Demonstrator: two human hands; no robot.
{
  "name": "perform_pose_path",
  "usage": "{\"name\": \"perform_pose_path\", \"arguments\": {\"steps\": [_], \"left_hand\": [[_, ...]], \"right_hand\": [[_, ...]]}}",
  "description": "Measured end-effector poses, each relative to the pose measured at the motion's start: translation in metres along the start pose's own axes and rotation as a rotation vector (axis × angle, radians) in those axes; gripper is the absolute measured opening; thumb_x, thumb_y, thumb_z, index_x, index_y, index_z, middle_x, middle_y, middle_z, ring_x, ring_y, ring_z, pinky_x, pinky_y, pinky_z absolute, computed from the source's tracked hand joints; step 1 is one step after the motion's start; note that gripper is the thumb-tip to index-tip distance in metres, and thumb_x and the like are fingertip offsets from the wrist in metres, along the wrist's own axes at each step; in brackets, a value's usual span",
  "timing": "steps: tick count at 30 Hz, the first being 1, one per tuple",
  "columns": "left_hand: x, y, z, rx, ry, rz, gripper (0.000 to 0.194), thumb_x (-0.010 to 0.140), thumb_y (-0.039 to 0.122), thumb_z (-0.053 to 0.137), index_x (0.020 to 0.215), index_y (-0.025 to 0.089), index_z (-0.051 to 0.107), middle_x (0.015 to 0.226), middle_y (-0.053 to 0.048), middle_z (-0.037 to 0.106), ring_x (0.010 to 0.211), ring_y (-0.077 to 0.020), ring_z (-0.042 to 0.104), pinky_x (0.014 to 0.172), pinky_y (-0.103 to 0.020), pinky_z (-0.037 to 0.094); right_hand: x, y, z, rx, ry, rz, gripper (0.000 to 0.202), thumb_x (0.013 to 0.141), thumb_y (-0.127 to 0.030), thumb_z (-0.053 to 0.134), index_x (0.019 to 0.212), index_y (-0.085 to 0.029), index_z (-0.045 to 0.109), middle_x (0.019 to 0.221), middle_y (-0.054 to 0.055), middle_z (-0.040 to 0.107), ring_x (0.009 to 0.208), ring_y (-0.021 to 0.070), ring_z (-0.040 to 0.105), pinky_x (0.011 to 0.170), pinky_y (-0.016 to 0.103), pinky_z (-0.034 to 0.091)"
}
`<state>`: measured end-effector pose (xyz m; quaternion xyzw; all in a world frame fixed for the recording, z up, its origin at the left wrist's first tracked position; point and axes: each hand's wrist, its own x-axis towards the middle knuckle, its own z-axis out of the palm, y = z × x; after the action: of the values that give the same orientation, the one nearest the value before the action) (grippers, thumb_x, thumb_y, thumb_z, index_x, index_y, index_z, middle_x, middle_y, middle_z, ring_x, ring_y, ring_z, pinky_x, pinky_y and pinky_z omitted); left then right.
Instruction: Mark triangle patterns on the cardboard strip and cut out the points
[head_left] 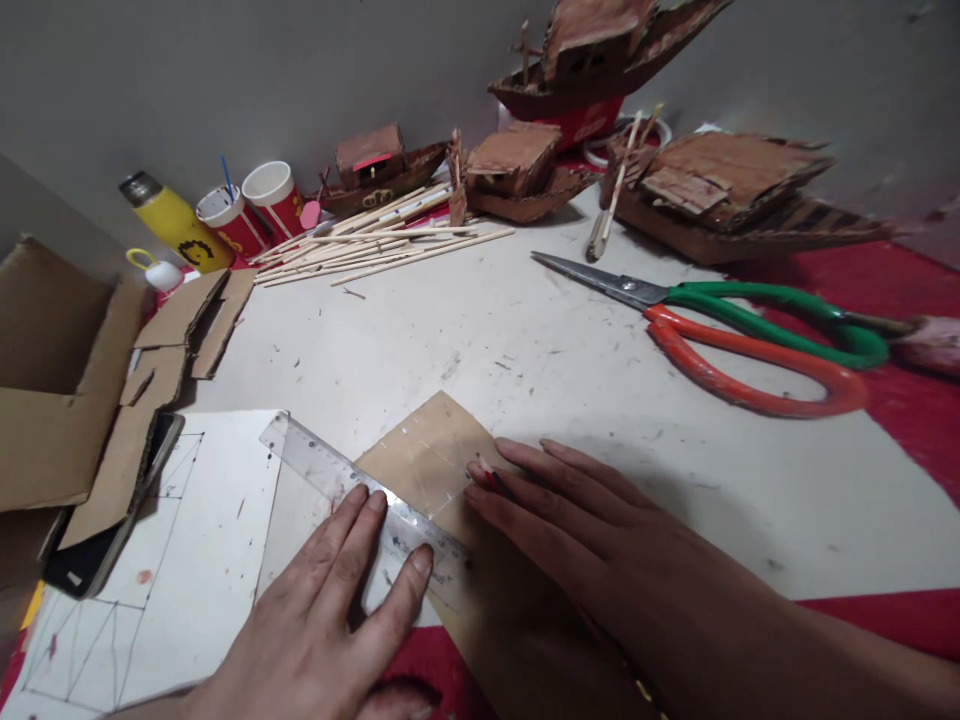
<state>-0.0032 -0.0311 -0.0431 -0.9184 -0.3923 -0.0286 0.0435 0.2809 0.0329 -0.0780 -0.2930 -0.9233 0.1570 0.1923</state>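
A strip of brown cardboard [442,440] with faint pencil lines lies on the white sheet. Across it rests a clear plastic ruler [315,457], tilted down to the right. My left hand [322,600] presses the ruler from above, fingers and thumb spread. Over the cardboard's right side, my right hand [592,530] is closed around a dark pencil [491,476] with red near its point. The pencil's tip is close to the cardboard; whether it touches, I cannot tell. Most of the pencil and part of the cardboard are hidden by the hand.
Large scissors [750,310] with green and orange handles lie at the right. Behind are wooden sticks [375,240], cardboard boats [517,170], cups [270,195] and a yellow bottle [180,225]. Cardboard pieces [161,370], a phone [112,560] and a drawn plan [202,540] lie left.
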Motion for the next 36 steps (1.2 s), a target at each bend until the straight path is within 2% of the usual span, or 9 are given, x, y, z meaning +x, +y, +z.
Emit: {"name": "perform_pose_path", "arguments": {"steps": [3,8,14,21,24,30,36], "left_hand": [[-0.0005,-0.0002,0.0002,0.009,0.012,0.000,0.073,0.090,0.062,0.055,0.151,0.022,0.042,0.159,-0.021,0.034,0.144,-0.0399,0.035,0.101,-0.046,0.052],[-0.0004,-0.0016,-0.0005,0.019,-0.011,0.022,0.075,0.092,0.060,0.052,0.153,0.020,0.038,0.159,-0.026,0.030,0.144,-0.0420,0.034,0.099,-0.047,0.052],[0.0013,-0.0025,-0.0008,0.013,0.002,0.025,0.073,0.092,0.059,0.053,0.153,0.020,0.039,0.158,-0.024,0.033,0.141,-0.0416,0.039,0.102,-0.048,0.050],[0.0017,0.0038,-0.0050,-0.034,-0.060,-0.060,0.070,0.095,0.057,0.050,0.155,0.025,0.034,0.156,-0.022,0.038,0.145,-0.0387,0.034,0.106,-0.053,0.045],[0.0024,0.0042,-0.0058,-0.026,-0.070,-0.057,0.068,0.097,0.054,0.049,0.156,0.026,0.031,0.156,-0.022,0.037,0.146,-0.0375,0.032,0.106,-0.052,0.045],[0.0022,-0.0002,-0.0025,0.032,0.005,0.015,0.070,0.093,0.059,0.051,0.152,0.022,0.039,0.155,-0.022,0.039,0.145,-0.0382,0.034,0.106,-0.048,0.046],[0.0029,0.0009,-0.0031,0.018,-0.030,-0.012,0.071,0.095,0.059,0.048,0.154,0.022,0.035,0.153,-0.025,0.040,0.145,-0.0389,0.032,0.105,-0.051,0.045]], "right_hand": [[0.0004,0.0016,0.0005,-0.009,0.008,-0.008,0.065,0.086,-0.026,0.064,0.148,-0.015,0.046,0.146,0.016,0.055,0.143,0.0335,0.040,0.113,0.054,0.038],[0.0003,0.0047,0.0006,-0.028,0.010,-0.053,0.065,0.087,-0.027,0.064,0.148,-0.015,0.045,0.146,0.014,0.055,0.142,0.0325,0.041,0.113,0.052,0.039],[0.0000,0.0006,0.0003,-0.022,0.000,0.001,0.066,0.086,-0.026,0.063,0.149,-0.016,0.044,0.146,0.014,0.055,0.142,0.0334,0.041,0.113,0.053,0.038],[0.0005,0.0021,0.0010,-0.026,0.007,-0.017,0.067,0.087,-0.031,0.064,0.149,-0.017,0.045,0.146,0.014,0.056,0.142,0.0334,0.041,0.113,0.052,0.038],[0.0010,0.0012,0.0000,-0.025,0.008,-0.007,0.066,0.086,-0.028,0.064,0.148,-0.016,0.045,0.146,0.013,0.056,0.142,0.0326,0.040,0.114,0.051,0.038],[0.0010,-0.0013,-0.0013,-0.051,0.000,-0.005,0.065,0.085,-0.024,0.063,0.147,-0.015,0.045,0.146,0.012,0.056,0.143,0.0321,0.039,0.115,0.051,0.036],[0.0000,0.0001,-0.0020,-0.068,0.000,-0.019,0.064,0.087,-0.021,0.062,0.148,-0.015,0.043,0.148,0.011,0.054,0.145,0.0304,0.036,0.116,0.049,0.036]]}}
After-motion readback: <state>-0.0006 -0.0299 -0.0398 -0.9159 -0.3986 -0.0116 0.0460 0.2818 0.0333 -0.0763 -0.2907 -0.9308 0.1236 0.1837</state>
